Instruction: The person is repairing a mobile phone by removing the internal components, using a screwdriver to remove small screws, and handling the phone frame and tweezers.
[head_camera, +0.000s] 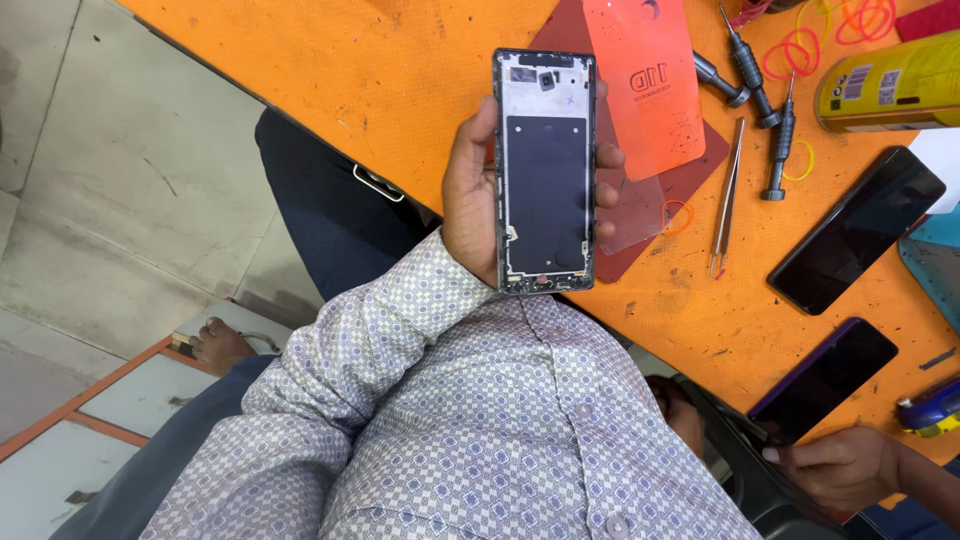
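A stripped phone frame (545, 170), back cover off, sits clasped in the left hand (470, 195); the right hand (835, 465) pinches a dark phone (822, 378) at near right.

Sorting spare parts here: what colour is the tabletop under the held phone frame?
Orange tabletop, head view.

tweezers (727, 195) | two screwdrivers (778, 140) | yellow can (890, 85) | two dark phones (855, 230) | orange table (320, 60)

The phone frame (545, 170) sits in the left hand (470, 195) above the table (330, 60), tweezers (727, 195) to its right.
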